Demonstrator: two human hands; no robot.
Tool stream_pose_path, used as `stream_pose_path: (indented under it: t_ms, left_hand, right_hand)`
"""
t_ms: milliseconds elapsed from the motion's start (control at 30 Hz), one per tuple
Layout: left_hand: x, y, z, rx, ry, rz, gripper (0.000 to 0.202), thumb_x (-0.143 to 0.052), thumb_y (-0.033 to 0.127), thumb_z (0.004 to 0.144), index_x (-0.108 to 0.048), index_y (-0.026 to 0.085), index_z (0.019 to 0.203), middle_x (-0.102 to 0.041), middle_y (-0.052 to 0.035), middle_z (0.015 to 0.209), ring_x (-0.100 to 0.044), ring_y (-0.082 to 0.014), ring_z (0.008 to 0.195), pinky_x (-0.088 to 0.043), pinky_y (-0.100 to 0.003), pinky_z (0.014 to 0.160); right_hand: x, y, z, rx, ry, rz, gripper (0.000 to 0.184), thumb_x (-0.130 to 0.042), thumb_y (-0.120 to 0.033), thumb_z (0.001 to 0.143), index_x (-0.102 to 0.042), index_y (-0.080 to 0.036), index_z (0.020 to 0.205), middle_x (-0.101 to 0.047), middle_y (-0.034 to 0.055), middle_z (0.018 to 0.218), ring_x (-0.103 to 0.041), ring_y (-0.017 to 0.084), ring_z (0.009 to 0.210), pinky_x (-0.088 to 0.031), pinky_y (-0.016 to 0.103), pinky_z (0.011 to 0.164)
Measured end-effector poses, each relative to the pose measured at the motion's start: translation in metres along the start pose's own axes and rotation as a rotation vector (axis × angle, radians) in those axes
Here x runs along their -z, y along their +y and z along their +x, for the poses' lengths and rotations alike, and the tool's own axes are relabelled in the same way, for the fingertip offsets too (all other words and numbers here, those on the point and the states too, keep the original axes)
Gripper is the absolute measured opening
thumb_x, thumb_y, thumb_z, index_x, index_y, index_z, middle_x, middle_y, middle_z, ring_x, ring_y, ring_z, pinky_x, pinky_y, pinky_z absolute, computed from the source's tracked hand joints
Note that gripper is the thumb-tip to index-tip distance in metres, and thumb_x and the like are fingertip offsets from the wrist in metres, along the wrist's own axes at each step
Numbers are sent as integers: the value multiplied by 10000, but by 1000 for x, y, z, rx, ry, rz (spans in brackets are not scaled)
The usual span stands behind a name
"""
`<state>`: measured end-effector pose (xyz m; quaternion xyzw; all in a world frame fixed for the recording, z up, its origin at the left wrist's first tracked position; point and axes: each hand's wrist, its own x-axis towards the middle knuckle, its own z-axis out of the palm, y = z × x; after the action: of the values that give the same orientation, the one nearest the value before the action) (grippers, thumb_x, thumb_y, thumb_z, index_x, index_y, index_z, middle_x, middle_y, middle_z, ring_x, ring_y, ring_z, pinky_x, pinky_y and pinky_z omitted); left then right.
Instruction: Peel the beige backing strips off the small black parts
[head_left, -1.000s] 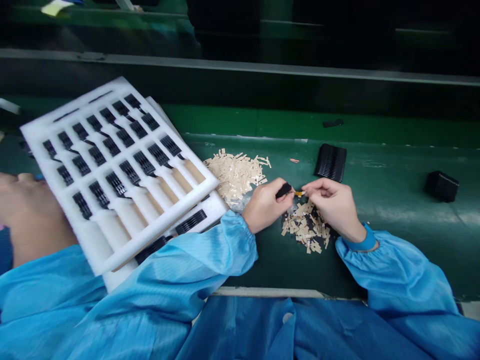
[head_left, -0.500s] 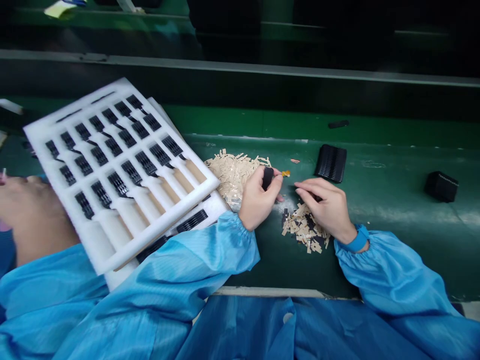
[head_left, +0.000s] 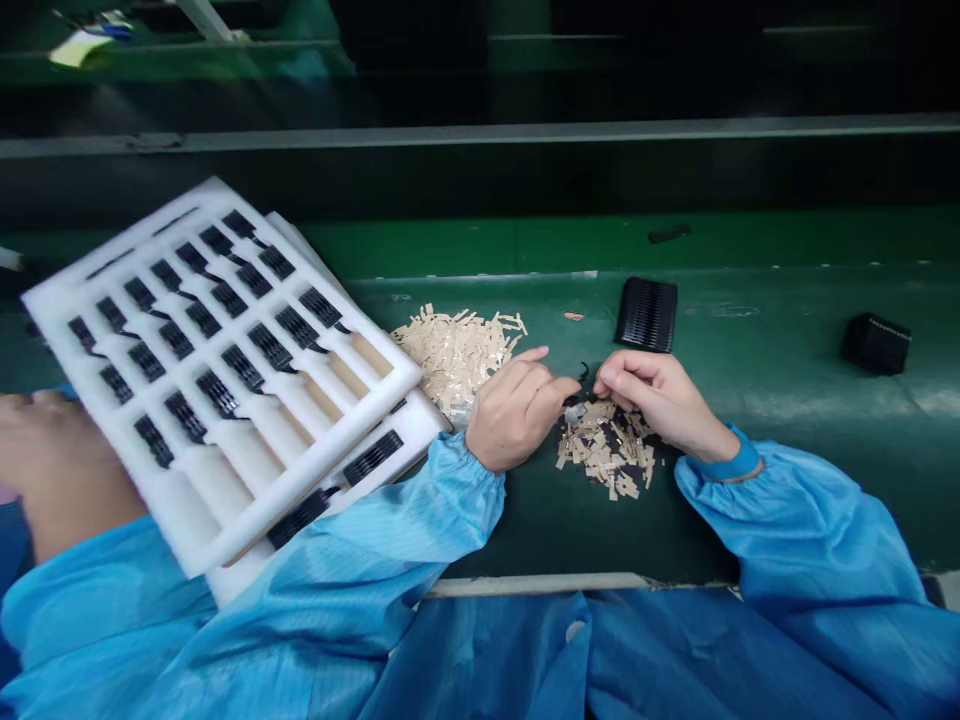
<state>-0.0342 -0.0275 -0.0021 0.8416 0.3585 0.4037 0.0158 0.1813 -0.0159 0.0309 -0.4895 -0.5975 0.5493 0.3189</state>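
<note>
My left hand (head_left: 514,412) is closed with its back turned up. A small dark curved strip (head_left: 584,373) shows at its fingertips, and the palm is hidden. Close by on the right, my right hand (head_left: 649,392) has thumb and fingers pinched together; whatever is between them is too small to see. Under and just in front of both hands lies a pile of beige and black flat scraps (head_left: 606,450). A larger heap of thin beige strips (head_left: 454,350) is spread beyond my left hand.
On the left, a white foam tray (head_left: 247,520) of black flat parts in slots rests on another foam tray (head_left: 427,425). A black ribbed block (head_left: 646,315), another black block (head_left: 877,343) and a small black bar (head_left: 669,233) lie on the green bench (head_left: 787,420). Another person's arm (head_left: 67,470) is far left.
My left hand has turned over, palm down, hiding the black piece and orange tab seen in it before. My right hand's fingers have drawn into a tighter pinch. The view has shifted slightly.
</note>
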Motion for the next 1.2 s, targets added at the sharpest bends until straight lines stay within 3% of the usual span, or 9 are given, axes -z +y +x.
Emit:
stream_pose_path:
  t_ms: [133,300,400,533,600,667,767,900,1200]
  left_hand:
    - [1,-1,2,-181,90,44,136,-549,127,958,-599,206,1056,-597,9,791,-581,-133,780,-575,-393,1027]
    - [0,-1,1,-190,15,30,158,-524,124,972,-609,226,1058,-600,10,794,-596,-136,803,-571,-383,1017]
    - [-3,1,-1,83,-103,-97,172,-634,247,946,-621,213,1115,-596,-10,831,-602,-143,799,-586,-338,875]
    - [-9,5,5,751,-183,-690,350,-593,277,961,-517,165,1284,-611,-54,978,-639,-132,801,-573,-257,670]
    - [-12,8,10,975,-201,-1055,300,-489,171,982,-493,153,1282,-639,-87,1062,-684,-142,877,-597,-265,713]
    - [-13,10,14,1099,-225,-1311,304,-450,83,968,-502,138,1263,-668,-110,1114,-716,-141,906,-610,-305,823]
    - [-14,13,16,1193,-231,-1460,318,-467,19,944,-534,116,1239,-703,-126,1128,-745,-133,877,-591,-344,933]
    - [-13,14,16,1214,-216,-1528,313,-520,1,917,-569,97,1211,-727,-150,1154,-763,-173,923,-574,-401,997]
    - [-13,13,15,1223,-214,-1555,385,-625,50,882,-595,73,1265,-744,-167,1152,-766,-226,982,-558,-456,1041]
  right_hand:
    - [2,-8,0,-100,-76,49,340,-723,-492,830,-676,-160,777,-642,16,711,-446,86,547,-362,243,521]
    - [1,-1,1,-173,-59,112,308,-793,-443,752,-652,-169,771,-603,-17,651,-474,86,549,-370,232,525]
    - [-1,6,4,-125,64,89,274,-801,-400,732,-653,-171,766,-619,-6,671,-514,101,577,-388,238,535]
    - [-6,13,4,3,242,-4,200,-777,-333,754,-652,-178,774,-591,-17,637,-493,97,540,-380,245,508]
    - [-8,16,2,67,275,-70,165,-766,-308,777,-661,-181,784,-579,-23,623,-481,94,523,-375,243,490]
    - [-10,18,0,148,310,-160,133,-752,-287,805,-672,-183,783,-595,-17,640,-475,90,515,-375,242,477]
    - [-12,20,-2,289,337,-313,101,-737,-261,837,-690,-188,785,-657,3,711,-503,90,529,-406,244,483]
    - [-12,18,-1,446,351,-429,62,-723,-223,865,-700,-201,811,-713,12,762,-598,112,599,-498,255,559]
    - [-12,17,-2,551,350,-511,62,-710,-215,875,-684,-215,819,-735,20,782,-666,151,668,-554,298,620]
